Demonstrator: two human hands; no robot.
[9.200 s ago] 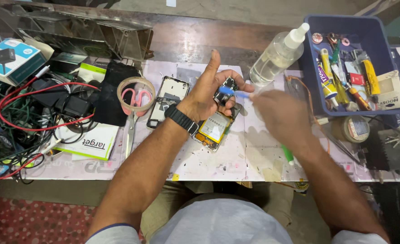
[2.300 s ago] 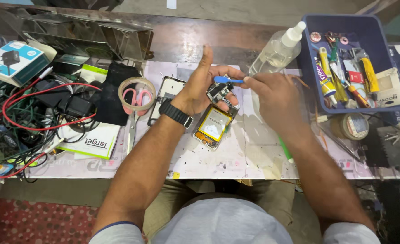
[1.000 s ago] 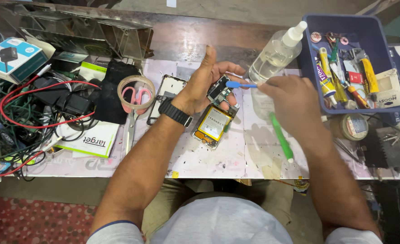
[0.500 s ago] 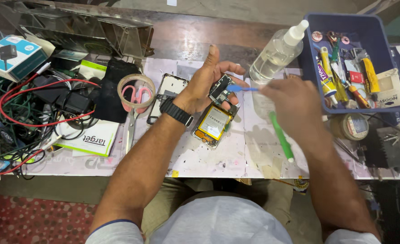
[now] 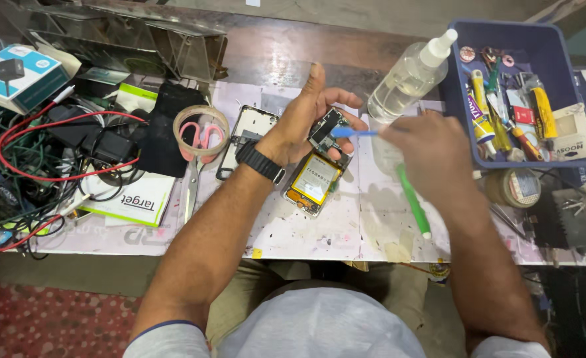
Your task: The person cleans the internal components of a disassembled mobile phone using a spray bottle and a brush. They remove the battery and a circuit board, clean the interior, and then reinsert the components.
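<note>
- Right now the left hand (image 5: 309,119) cradles an opened smartphone (image 5: 320,166) from underneath, thumb raised, fingers curled round its upper end; a black wristwatch (image 5: 260,162) sits on that wrist.
- The phone is tilted, back cover off, its yellow-edged battery (image 5: 315,179) and dark circuit board (image 5: 326,128) exposed, held just above the stained work mat (image 5: 346,225).
- The right hand (image 5: 432,156) is pinched shut on a blue plastic pry tool (image 5: 352,132), whose tip touches the circuit board; the hand is somewhat blurred, so the exact finger grip is hard to make out.
- A green stick-like tool (image 5: 414,202) lies on the mat beneath the right forearm.
- Beyond the hands lies a clear spray bottle (image 5: 409,76), leaning against a blue plastic bin (image 5: 551,43) full of glue tubes and small tools.
- Left of the phone lie a bare phone frame (image 5: 246,139), a tape roll (image 5: 201,130) and pink-handled scissors (image 5: 195,172).
- Farther left, tangled red and black cables (image 5: 48,159) and a charger box (image 5: 18,76).
</note>
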